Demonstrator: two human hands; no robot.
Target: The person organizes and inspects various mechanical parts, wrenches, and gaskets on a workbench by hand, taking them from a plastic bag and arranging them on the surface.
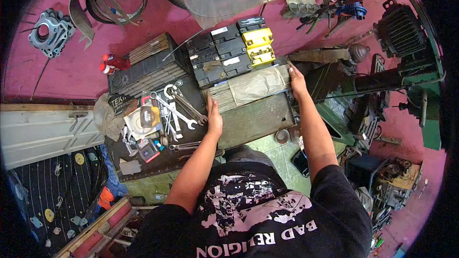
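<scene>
Two bare hands press inward on a bundle of thin rods: the left hand lies flat at its left end, fingers extended, and the right hand sits at its right end, fingers together. A pale wrapper covers the bundle's middle. Nearest the person is a ribbed grey surface. Wrenches lie left of the left hand. Just beyond the bundle stand black and yellow batteries; farther, a pink wall.
</scene>
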